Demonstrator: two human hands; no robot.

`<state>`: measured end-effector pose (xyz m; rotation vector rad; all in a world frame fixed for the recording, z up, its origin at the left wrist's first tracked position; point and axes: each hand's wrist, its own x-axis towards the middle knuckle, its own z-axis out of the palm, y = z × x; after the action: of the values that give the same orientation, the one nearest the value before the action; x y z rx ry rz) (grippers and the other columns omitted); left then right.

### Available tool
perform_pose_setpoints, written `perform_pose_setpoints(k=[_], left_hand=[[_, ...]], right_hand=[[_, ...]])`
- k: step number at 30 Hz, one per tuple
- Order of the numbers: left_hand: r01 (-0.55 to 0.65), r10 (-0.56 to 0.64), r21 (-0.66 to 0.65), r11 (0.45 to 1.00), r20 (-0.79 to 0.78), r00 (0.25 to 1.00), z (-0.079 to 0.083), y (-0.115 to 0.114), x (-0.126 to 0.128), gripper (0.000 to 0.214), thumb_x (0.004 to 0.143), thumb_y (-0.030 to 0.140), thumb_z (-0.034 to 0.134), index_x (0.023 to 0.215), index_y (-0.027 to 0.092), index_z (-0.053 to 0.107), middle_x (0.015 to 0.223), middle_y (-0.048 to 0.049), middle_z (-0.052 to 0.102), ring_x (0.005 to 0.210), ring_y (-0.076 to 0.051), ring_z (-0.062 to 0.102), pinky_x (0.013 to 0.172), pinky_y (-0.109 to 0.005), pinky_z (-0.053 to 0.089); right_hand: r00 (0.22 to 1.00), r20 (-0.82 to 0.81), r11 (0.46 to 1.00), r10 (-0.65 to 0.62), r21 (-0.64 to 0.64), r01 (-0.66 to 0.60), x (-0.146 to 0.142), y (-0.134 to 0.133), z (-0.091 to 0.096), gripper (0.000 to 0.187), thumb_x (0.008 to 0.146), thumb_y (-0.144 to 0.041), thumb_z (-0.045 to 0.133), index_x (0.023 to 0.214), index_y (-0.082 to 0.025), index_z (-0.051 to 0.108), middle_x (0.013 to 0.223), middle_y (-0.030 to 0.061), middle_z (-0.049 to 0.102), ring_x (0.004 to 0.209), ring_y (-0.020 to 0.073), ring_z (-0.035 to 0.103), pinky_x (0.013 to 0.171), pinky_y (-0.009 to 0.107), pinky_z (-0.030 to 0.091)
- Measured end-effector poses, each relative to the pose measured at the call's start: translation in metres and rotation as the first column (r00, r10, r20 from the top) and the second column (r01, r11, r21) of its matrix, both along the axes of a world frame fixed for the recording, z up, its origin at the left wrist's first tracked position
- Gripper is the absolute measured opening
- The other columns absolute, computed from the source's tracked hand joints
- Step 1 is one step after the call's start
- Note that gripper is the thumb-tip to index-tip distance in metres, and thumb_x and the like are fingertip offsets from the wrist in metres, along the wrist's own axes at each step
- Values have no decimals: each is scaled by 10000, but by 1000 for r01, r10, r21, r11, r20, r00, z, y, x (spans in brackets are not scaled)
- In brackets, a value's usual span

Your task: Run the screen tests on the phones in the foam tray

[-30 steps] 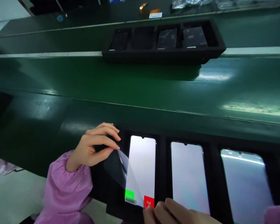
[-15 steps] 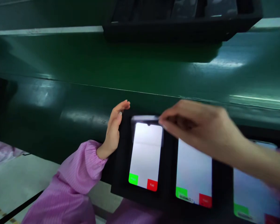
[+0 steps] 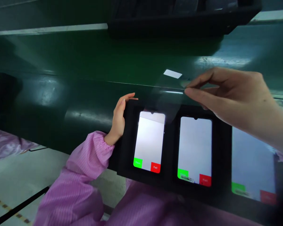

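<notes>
My right hand (image 3: 226,91) pinches the edge of a thin clear plastic film (image 3: 169,105) between thumb and forefinger. The film hangs tilted over the top of the leftmost phone (image 3: 149,141), its lower part overlapping the lit screen. That phone lies face up in a black tray (image 3: 126,157), showing a white screen with a green box and a red "Fail" box. At the tray's upper left corner rests my left hand (image 3: 119,119), its fingers stretched out and lying against the side. A middle phone (image 3: 195,147) shows the same screen, with a small barcode strip near its bottom.
A third lit phone (image 3: 252,163) lies at the right of the tray, partly behind my right forearm. Beyond the green bench (image 3: 85,59) stands another black tray (image 3: 179,23). A white rectangle (image 3: 172,73), label or reflection, shows near the film. Another person's sleeve (image 3: 9,144) is at left.
My right hand has moved up and to the right, lifting the film from just above the leftmost phone's top edge. The middle phone's top is now uncovered. My left hand stays by the tray corner.
</notes>
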<state>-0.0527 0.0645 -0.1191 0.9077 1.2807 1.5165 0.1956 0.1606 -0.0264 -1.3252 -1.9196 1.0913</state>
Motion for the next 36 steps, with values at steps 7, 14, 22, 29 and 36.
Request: perform_pose_setpoints(k=[7,14,22,29,36], left_hand=[[25,-24,39,999,-18,1000,-6,2,-4,453,1032,637,485,1199,274,698,1184,-63,711,1135,-245,685,1054,-418,521],[27,-20,104,994,-62,998,-12,7,-10,450,1022,637,527,1190,260,706,1140,-59,720,1100,-241,695,1040,-417,521],[8,16,174,985,-138,990,-17,9,-16,430,1012,647,559,1165,289,741,1178,-42,708,1104,-226,684,1036,-389,527],[-95,140,240,966,-178,974,-16,-3,-11,394,1024,619,560,1145,284,728,1227,-51,691,1250,-237,634,1125,-386,481],[-121,177,216,969,-263,948,-14,-6,-9,387,1059,572,497,1144,257,707,1227,-56,706,1244,-218,643,1118,-360,498]], right_hand=[[999,25,999,27,-23,-27,2,-20,4,252,818,-432,832,915,-218,740,612,2,647,480,115,551,390,209,287],[995,29,995,91,-41,-89,-12,-44,8,124,860,-321,784,870,-227,703,533,-28,572,450,102,491,386,227,256],[989,40,989,143,-31,-142,-21,-73,16,91,899,-295,729,863,-222,688,743,-2,679,483,87,495,438,274,342],[965,-44,965,260,-18,-261,-17,-92,-1,159,918,-391,686,937,-235,659,885,41,744,781,216,732,689,369,587],[823,270,847,499,47,-529,-13,-105,-17,527,785,-299,677,1308,-249,631,1330,87,667,1082,275,695,899,461,612]])
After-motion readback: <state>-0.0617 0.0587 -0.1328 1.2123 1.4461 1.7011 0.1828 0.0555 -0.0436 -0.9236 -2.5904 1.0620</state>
